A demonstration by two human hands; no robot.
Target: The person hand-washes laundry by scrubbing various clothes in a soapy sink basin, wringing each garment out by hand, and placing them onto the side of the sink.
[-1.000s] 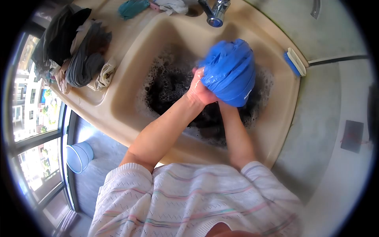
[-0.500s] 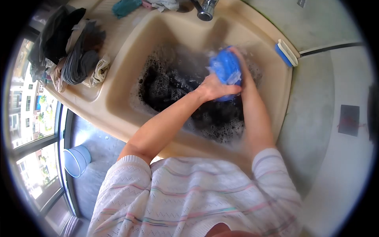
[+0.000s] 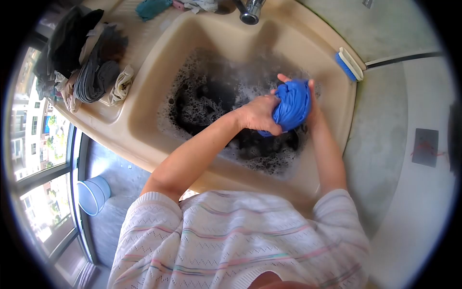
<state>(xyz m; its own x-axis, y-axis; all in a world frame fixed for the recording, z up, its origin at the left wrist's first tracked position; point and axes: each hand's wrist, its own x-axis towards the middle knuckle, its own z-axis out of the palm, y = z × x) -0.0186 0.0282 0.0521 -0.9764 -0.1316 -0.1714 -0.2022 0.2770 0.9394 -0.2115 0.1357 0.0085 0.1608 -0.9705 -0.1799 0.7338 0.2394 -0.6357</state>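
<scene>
A wet blue cloth (image 3: 292,103) is bunched into a compact bundle over the dark, foamy water (image 3: 207,103) in the beige sink (image 3: 144,106). My left hand (image 3: 260,113) grips its left side, thumb along the lower edge. On the right side my right hand (image 3: 314,107) presses against the bundle, mostly hidden behind it, with fingertips showing above. Dark fabric lies in the water below both hands.
A chrome faucet (image 3: 250,12) stands at the sink's back. A blue-bristled brush (image 3: 350,64) lies on the right rim. Piled clothes (image 3: 91,67) cover part of the left ledge. A light blue bucket (image 3: 94,195) is on the floor at the left.
The blue cloth was a larger bundle held higher, then was squeezed between both hands. It is now compact and slightly further right. The view has shifted a little.
</scene>
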